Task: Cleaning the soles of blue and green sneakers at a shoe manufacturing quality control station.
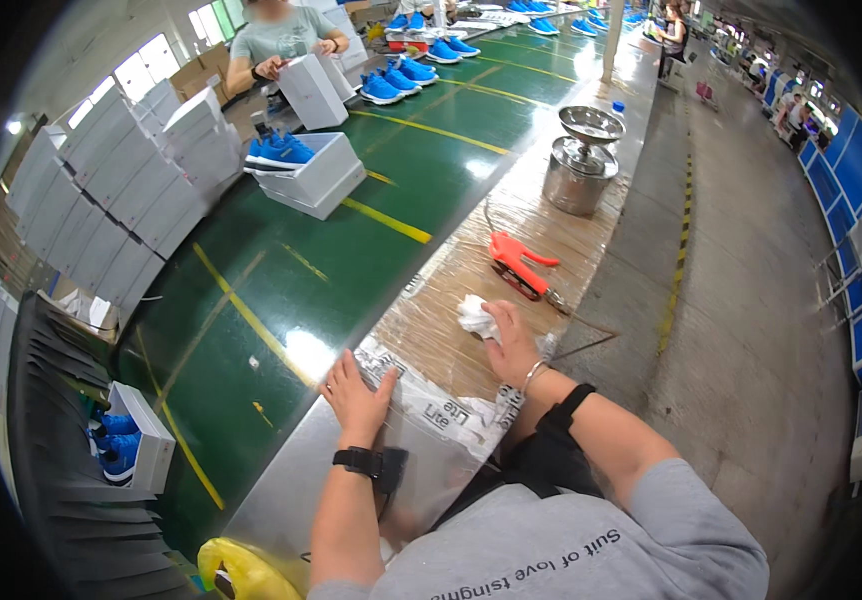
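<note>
My left hand (356,402) rests with fingers spread at the inner edge of the metal-edged worktable, on a printed white sheet (443,412) taped or wrapped over its surface. In my right hand (513,346) is a crumpled white wad (474,316), cloth or paper, pressed against the brown, film-covered tabletop (429,338). Just beyond it lies a red-orange gun-shaped tool (519,262) with a trigger lever and a metal fitting. Farther along the table stands a round steel pot (579,180) with a shallow steel dish (592,124) on top.
To my left runs a green conveyor belt (251,290) with yellow lines. It carries an open white box (311,185) with blue sneakers (281,150), and more sneakers (391,82) farther off. White shoeboxes (101,180) are stacked beyond; a person (291,45) handles one across the belt.
</note>
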Available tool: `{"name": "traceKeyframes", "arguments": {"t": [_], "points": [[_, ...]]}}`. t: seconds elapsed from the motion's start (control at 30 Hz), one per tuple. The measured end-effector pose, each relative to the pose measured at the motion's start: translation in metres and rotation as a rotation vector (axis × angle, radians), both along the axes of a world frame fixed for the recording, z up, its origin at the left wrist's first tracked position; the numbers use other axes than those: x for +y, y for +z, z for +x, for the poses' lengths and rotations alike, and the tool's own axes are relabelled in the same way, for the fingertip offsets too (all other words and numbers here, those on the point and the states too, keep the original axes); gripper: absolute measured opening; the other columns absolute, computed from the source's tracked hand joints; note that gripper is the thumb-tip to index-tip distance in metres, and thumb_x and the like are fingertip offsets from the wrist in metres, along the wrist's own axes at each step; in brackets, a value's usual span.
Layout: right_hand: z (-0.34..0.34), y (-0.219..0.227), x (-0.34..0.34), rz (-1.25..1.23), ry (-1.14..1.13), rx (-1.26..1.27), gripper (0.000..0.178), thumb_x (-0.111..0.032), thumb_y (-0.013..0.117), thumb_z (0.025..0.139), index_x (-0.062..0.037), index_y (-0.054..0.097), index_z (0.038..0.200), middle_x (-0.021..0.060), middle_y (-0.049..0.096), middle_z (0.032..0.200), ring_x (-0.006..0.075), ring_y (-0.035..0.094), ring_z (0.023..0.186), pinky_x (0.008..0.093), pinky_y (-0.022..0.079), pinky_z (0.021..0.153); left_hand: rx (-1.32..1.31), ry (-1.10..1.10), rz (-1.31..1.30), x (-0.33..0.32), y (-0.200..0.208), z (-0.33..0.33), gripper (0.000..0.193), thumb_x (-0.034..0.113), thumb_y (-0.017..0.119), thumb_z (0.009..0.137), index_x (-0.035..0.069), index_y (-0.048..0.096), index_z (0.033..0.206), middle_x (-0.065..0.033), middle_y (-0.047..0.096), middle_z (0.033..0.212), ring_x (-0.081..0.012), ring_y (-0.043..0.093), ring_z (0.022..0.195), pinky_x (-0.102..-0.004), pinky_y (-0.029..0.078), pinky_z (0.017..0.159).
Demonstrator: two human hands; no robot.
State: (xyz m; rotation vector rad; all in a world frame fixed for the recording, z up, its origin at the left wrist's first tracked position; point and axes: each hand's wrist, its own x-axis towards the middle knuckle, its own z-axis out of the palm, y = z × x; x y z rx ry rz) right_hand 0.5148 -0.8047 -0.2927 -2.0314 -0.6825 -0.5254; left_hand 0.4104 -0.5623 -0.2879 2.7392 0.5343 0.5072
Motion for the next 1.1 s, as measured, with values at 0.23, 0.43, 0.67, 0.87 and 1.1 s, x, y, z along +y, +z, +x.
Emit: {"name": "traceKeyframes", "arguments": {"t": [0.23,0.43,0.67,0.87,1.1], "points": [[0.032,0.022,-0.001,-0.091,-0.026,-0.057,0.055,0.003,0.055,0.067,-0.0027,0.044,0.121,0.0191,0.045,0.116,0.0367,0.045,0.109,0.0409,0.036,0.096,0.024,0.007,-0.019,-0.005,-0.003,-0.004,0.083,0.053,0.06,0.075,-0.003,0.036,0.13,-0.0207,0.044,0.126,-0.0351,0.035,0.122,-0.0493,0.017,0.104],[0.034,-0.009,-0.004,-0.099,-0.087,0.044,0.066,-0.008,0.064,0.072,-0.0058,0.034,0.131,0.0201,0.038,0.126,0.0369,0.04,0.118,0.0402,0.033,0.101,0.044,-0.003,-0.063,-0.007,0.0,0.002,0.086,0.056,0.062,0.073,-0.002,0.036,0.131,-0.0193,0.042,0.128,-0.0331,0.034,0.122,-0.0504,0.016,0.105],[0.037,-0.003,-0.006,-0.059,-0.107,0.123,0.071,-0.012,0.067,0.072,-0.0042,0.031,0.134,0.0207,0.038,0.127,0.0358,0.04,0.117,0.0388,0.034,0.1,0.017,-0.02,-0.013,-0.007,0.0,0.008,0.081,0.051,0.062,0.075,-0.003,0.038,0.13,-0.0202,0.044,0.127,-0.0327,0.036,0.122,-0.0486,0.018,0.103],[0.036,-0.003,-0.003,-0.057,-0.116,0.09,0.068,-0.014,0.067,0.073,-0.0051,0.034,0.132,0.0198,0.039,0.126,0.036,0.04,0.117,0.0396,0.034,0.1,0.015,-0.021,0.033,-0.002,0.0,0.006,0.081,0.051,0.061,0.076,-0.004,0.037,0.13,-0.0219,0.044,0.127,-0.0338,0.036,0.121,-0.0483,0.02,0.102],[0.035,-0.004,-0.001,-0.175,-0.133,0.019,0.065,-0.014,0.066,0.074,-0.0085,0.037,0.131,0.0175,0.042,0.123,0.0347,0.042,0.113,0.0417,0.035,0.097,0.027,-0.034,0.006,-0.003,-0.004,0.01,0.085,0.057,0.061,0.073,-0.002,0.037,0.129,-0.0213,0.044,0.124,-0.0348,0.037,0.118,-0.0523,0.022,0.1]]}}
